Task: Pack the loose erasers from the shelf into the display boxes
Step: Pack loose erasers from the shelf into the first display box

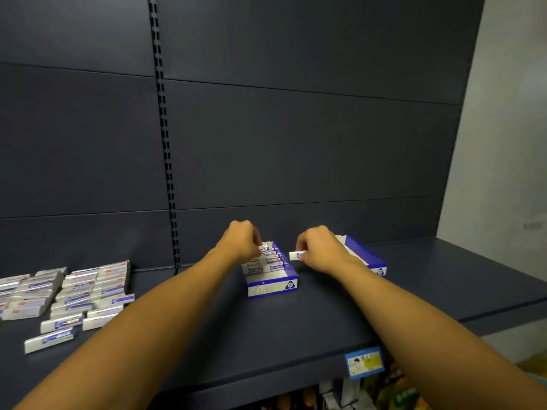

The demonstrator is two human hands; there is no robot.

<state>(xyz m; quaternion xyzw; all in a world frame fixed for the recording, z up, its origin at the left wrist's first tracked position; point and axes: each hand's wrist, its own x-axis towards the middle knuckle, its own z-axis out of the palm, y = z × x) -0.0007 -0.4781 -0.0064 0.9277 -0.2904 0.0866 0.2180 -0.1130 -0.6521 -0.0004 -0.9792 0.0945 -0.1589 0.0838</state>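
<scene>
While the left hand (241, 242) is curling its fingers down onto the back rows of erasers inside the nearer display box (272, 287), it appears to be pinching or pressing one of them into line, though which eraser exactly is hidden under the knuckles. Just beside it, the right hand (318, 250) is pinching a single eraser (295, 255) by one end, its free end pointing toward the left hand and hovering just beside the box's far right corner. Behind the right hand, partly hidden by the wrist, a second display box (365, 255) is sitting; how much it is holding cannot be told.

Judging by this, the work is somewhere in the middle: the nearer box is carrying several rows at the back, with its front part looking unfilled. Well away to the outside of the left forearm, a big batch of loose erasers (71, 291) is lying on the shelf (296, 329) in rough stacks, so most of the packing seems to be waiting. Below the shelf edge, under the right forearm, a price tag (364, 362) is hanging.
</scene>
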